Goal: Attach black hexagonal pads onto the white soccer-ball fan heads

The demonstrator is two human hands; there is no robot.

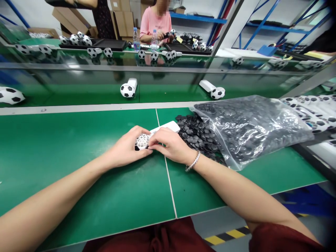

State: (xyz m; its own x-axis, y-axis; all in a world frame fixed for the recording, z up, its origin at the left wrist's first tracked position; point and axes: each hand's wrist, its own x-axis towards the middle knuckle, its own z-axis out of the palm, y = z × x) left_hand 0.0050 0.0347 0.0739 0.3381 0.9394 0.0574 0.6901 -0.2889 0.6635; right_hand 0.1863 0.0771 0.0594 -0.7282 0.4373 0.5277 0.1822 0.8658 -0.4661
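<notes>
My left hand (128,147) is curled around the round head of a white device (142,141) with a web-like grille and a dark lower edge. Its white handle (169,127) points up and right, lying on the green table behind my right hand. My right hand (168,142) pinches with thumb and forefinger at the right edge of the grille. Whatever sits between those fingertips is too small and covered to make out. Close to the right knuckles lies a pile of small flat black pieces (195,134), spilling from a clear plastic bag (257,127).
Beyond the table edge runs a green conveyor (168,87) carrying white soccer-ball devices (128,89). More soccer-ball parts fill a tray (315,108) at the right. Across the line, a person in a pink shirt (157,24) handles a similar piece; another person stands at the upper left.
</notes>
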